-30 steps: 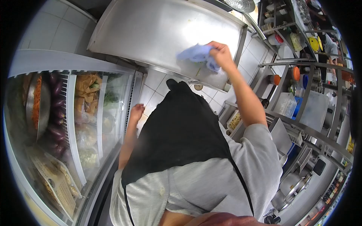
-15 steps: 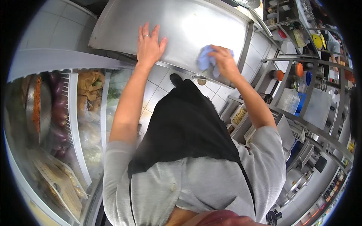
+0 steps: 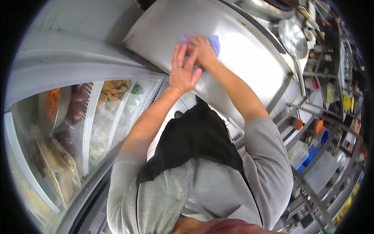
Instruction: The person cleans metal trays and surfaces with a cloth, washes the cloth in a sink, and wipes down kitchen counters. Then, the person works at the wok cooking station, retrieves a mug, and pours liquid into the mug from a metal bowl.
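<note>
A blue cloth (image 3: 213, 42) lies spread on the stainless steel counter (image 3: 241, 50). My right hand (image 3: 201, 50) presses flat on top of it, fingers stretched out. Beside it, and partly overlapping it in view, is my left hand (image 3: 183, 72), with a ring on one finger; its fingers are apart and it holds nothing. Whether the left hand touches the cloth or the counter, I cannot tell.
At left a glass-fronted fridge holds eggplants (image 3: 80, 102), a bowl of shredded orange food (image 3: 53, 105) and bags. A skimmer (image 3: 293, 39) and a large pan (image 3: 269, 9) are beyond the counter. Metal racks (image 3: 317, 156) with containers stand at right.
My right hand has moved left and away from me across the counter with the cloth, now spread flatter under it. My left hand rose from low, then came right beside it. The view has turned.
</note>
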Demonstrator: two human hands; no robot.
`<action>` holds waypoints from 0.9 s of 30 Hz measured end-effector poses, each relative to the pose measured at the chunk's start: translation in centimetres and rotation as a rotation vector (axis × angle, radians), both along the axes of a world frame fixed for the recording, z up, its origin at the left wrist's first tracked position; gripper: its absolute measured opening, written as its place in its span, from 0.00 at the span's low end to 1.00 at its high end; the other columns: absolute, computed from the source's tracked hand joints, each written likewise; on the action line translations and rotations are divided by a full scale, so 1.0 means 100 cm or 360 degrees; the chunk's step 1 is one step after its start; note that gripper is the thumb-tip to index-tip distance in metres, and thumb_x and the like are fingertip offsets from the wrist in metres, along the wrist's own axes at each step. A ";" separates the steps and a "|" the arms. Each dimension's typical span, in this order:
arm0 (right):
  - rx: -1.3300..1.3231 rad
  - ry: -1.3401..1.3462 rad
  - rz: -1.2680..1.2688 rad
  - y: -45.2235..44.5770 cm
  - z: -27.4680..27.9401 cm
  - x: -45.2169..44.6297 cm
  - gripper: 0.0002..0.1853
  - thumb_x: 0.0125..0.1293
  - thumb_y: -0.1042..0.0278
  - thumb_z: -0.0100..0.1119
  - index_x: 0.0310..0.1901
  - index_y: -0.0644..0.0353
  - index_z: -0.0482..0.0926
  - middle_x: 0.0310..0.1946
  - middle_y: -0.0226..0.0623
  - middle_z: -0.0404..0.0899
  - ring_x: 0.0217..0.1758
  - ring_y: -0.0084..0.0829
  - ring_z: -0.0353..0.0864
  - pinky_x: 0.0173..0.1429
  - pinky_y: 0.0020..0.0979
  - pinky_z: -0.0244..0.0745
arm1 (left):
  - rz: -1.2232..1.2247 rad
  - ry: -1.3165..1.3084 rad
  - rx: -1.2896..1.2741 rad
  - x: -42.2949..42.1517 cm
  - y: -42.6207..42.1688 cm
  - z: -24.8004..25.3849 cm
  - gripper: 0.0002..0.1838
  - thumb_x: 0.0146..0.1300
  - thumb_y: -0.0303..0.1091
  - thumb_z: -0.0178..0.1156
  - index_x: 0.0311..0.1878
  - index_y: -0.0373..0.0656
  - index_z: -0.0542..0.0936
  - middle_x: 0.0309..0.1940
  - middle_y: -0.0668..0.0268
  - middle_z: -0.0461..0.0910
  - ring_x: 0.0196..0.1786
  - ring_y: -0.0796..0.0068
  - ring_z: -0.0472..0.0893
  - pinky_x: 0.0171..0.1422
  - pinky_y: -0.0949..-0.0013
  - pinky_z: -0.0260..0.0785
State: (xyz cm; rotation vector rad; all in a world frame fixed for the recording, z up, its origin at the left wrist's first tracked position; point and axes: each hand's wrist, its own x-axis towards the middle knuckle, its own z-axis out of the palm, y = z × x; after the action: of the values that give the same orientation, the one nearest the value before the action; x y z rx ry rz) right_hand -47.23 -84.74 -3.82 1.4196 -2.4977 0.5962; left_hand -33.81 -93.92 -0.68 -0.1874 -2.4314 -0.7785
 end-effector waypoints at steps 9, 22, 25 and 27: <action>-0.0131 -0.0077 0.0480 -0.130 -0.026 -0.081 0.17 0.59 0.64 0.57 0.51 0.48 0.82 0.60 0.32 0.75 0.70 0.40 0.65 0.68 0.46 0.63 | 0.0076 -0.0138 -0.0013 -0.001 -0.002 0.000 0.40 0.58 0.38 0.63 0.73 0.48 0.58 0.75 0.43 0.45 0.75 0.29 0.45 0.76 0.38 0.45; 0.0098 0.0124 -0.0702 0.246 0.004 0.009 0.01 0.53 0.69 0.61 0.28 0.53 0.81 0.35 0.38 0.79 0.39 0.47 0.76 0.43 0.45 0.73 | 0.0124 0.0089 0.0291 0.115 -0.019 -0.004 0.29 0.66 0.38 0.57 0.69 0.40 0.66 0.69 0.46 0.60 0.71 0.42 0.59 0.74 0.47 0.49; 0.0447 0.0136 -0.0971 0.292 0.016 0.075 0.03 0.54 0.69 0.60 0.29 0.56 0.83 0.35 0.42 0.79 0.38 0.49 0.77 0.41 0.46 0.75 | 0.0324 -0.0194 0.0567 0.202 -0.034 -0.036 0.27 0.66 0.34 0.56 0.68 0.39 0.67 0.64 0.46 0.67 0.67 0.48 0.66 0.71 0.54 0.58; 0.0496 -0.0143 -0.0854 0.292 0.025 0.123 0.04 0.54 0.70 0.60 0.26 0.55 0.83 0.32 0.44 0.79 0.37 0.48 0.79 0.41 0.45 0.76 | 0.0545 -0.0427 0.0763 0.261 -0.040 -0.059 0.25 0.66 0.31 0.55 0.66 0.37 0.69 0.59 0.48 0.72 0.61 0.50 0.72 0.66 0.56 0.64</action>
State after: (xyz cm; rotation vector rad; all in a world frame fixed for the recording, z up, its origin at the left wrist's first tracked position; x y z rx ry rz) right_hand -34.89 -55.51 -1.31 0.7388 -2.9647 0.1727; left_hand -7.71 -97.88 -6.55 0.5334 -2.3364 -1.2507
